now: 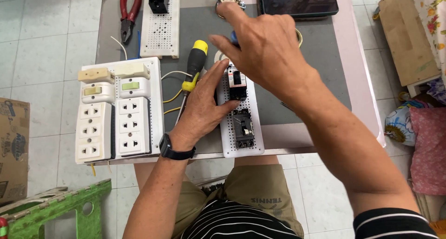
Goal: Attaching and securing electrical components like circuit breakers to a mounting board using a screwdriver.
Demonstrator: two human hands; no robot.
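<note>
Two hands over the grey-topped table: the left hand lies flat and open, fingers pressing the edge of a narrow white perforated board carrying two black breakers. Just above that board, the right hand hovers, curled around something blue; what it is I cannot tell. At far left sits a brown cardboard box with blue print. Beside the left hand lies a yellow-and-black screwdriver.

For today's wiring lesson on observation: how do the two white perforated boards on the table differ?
The near board lies under the left hand and carries two black breakers; the far board lies untouched by the red pliers and shows one black unit. The near board reaches the table's front edge; the far board runs off the picture's top. Both are white, narrow and perforated.
</note>
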